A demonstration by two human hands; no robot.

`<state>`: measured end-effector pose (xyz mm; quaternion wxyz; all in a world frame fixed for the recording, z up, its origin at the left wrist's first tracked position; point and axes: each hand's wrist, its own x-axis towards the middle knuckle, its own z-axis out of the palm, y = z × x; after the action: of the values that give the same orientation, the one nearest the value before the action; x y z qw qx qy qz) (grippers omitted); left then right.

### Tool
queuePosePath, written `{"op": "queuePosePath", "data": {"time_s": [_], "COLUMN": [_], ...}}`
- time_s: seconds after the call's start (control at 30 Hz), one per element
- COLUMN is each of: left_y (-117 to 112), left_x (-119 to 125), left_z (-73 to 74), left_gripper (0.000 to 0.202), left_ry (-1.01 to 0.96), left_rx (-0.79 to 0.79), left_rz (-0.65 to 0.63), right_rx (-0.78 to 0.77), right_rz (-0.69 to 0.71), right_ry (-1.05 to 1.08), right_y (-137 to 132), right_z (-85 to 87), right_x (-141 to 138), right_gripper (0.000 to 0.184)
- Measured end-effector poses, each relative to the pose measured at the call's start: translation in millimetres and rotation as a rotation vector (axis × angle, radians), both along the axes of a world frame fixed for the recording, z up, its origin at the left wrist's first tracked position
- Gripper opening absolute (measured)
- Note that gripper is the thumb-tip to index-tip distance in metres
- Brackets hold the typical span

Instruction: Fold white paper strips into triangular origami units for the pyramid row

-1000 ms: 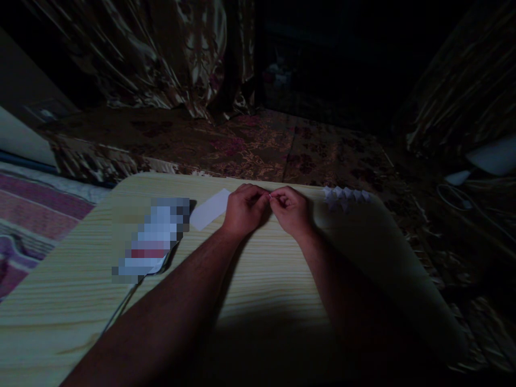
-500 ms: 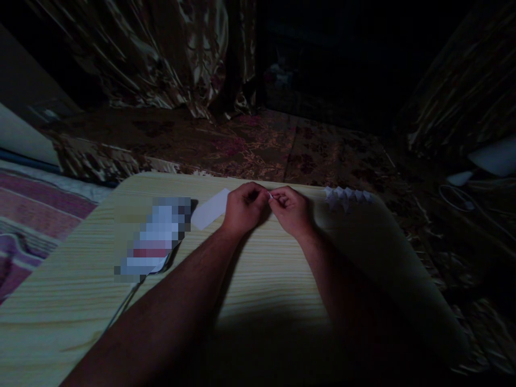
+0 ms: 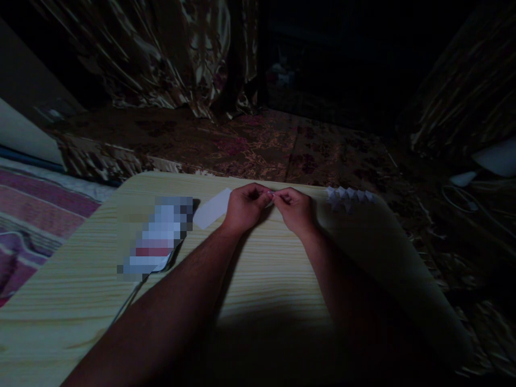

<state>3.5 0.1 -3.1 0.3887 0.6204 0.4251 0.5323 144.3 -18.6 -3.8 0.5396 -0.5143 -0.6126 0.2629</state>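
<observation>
My left hand (image 3: 245,207) and my right hand (image 3: 296,210) meet over the far part of the wooden table (image 3: 274,269). Pinched between their fingertips is a small white paper strip (image 3: 271,193), mostly hidden by the fingers. Both hands are closed on it. A flat white piece of paper (image 3: 212,209) lies just left of my left hand, its right end close to or behind that hand. To the right of my right hand, several small white folded paper stars (image 3: 350,194) sit in rows near the far edge.
A blurred-out device, apparently a phone (image 3: 159,234), lies on the left of the table, with a cable (image 3: 123,307) running toward me. Beyond the table is a patterned cloth-covered ledge (image 3: 250,142) with curtains. A striped bed cover (image 3: 28,215) is at the left; a white lamp-like object (image 3: 497,158) at the right.
The fingertips of both hands have drawn closer together, and less of the paper strip shows. The whole view has shifted slightly; the other things stay put.
</observation>
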Motion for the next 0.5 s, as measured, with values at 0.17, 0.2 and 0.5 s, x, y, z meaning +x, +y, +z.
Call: {"op": "queuePosePath", "data": {"time_s": [0.17, 0.2, 0.5], "left_y": [0.0, 0.0, 0.0], "left_x": [-0.9, -1.1, -1.6], "left_z": [3.4, 3.9, 3.8], "left_gripper": [0.022, 0.022, 0.025], "left_ry": [-0.024, -0.029, -0.098], "left_rx": [-0.019, -0.02, -0.065], "left_rz": [0.008, 0.009, 0.014], "right_rx": [-0.012, -0.015, -0.071], "right_rz": [-0.061, -0.066, 0.025], "right_ry": [0.075, 0.089, 0.132], "right_y": [4.7, 6.0, 5.6], "right_z": [-2.1, -3.0, -1.0], "right_x": [0.5, 1.1, 3.8], "right_gripper": [0.019, 0.021, 0.018]}}
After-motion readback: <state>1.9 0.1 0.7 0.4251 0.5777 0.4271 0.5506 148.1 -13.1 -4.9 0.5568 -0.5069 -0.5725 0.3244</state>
